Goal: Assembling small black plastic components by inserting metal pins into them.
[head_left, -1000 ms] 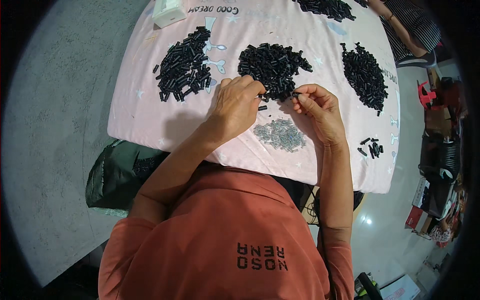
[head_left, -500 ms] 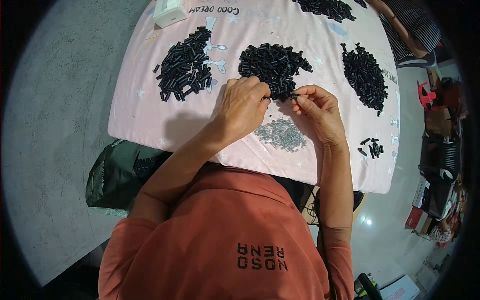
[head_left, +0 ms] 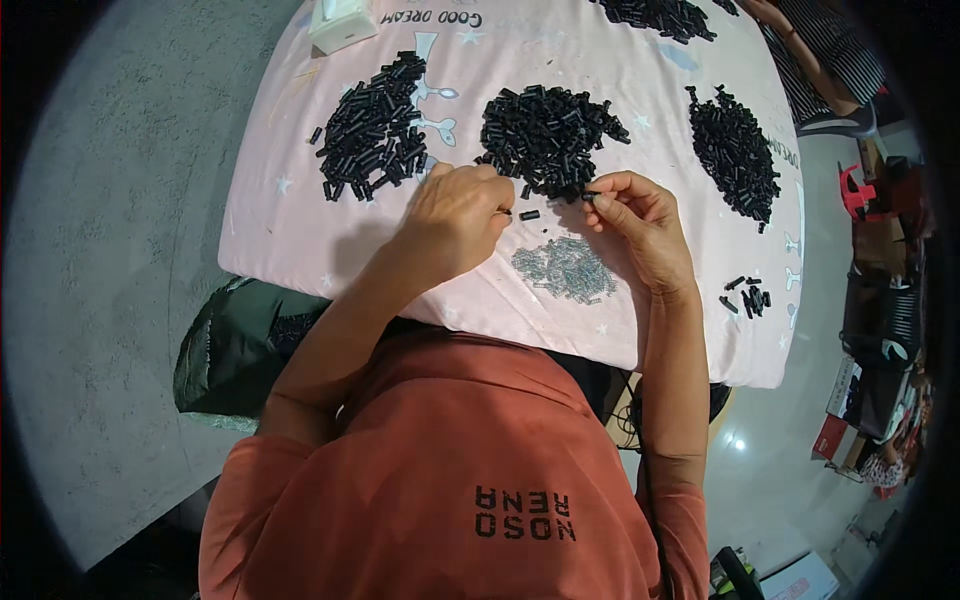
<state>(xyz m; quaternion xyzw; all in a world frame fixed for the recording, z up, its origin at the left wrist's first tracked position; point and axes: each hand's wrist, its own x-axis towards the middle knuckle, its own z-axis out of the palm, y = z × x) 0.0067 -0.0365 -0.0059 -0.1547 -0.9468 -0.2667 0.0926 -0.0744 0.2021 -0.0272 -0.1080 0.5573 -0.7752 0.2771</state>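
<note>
My left hand [head_left: 455, 218] is closed in a pinch left of a loose black tube-shaped piece [head_left: 529, 215]. A dark bit shows at its fingertips, most likely another small black piece, largely hidden by the fingers. Between thumb and forefinger, my right hand [head_left: 645, 228] grips a small black piece [head_left: 591, 196] at the near edge of the middle pile of black pieces [head_left: 545, 135]. Closer to me, between my forearms, lies a heap of small clear, shiny slim parts [head_left: 565, 270].
More black pieces form a left pile [head_left: 370, 135], a right pile [head_left: 735, 155] and a far pile [head_left: 660, 15]. A few black pieces [head_left: 748, 297] lie near the right edge. A white box [head_left: 342, 28] stands far left. Another person's arm [head_left: 805, 60] reaches in at far right.
My left hand has moved left and slightly toward me, away from the middle pile. The loose black piece now shows between my hands. My right hand has barely moved.
</note>
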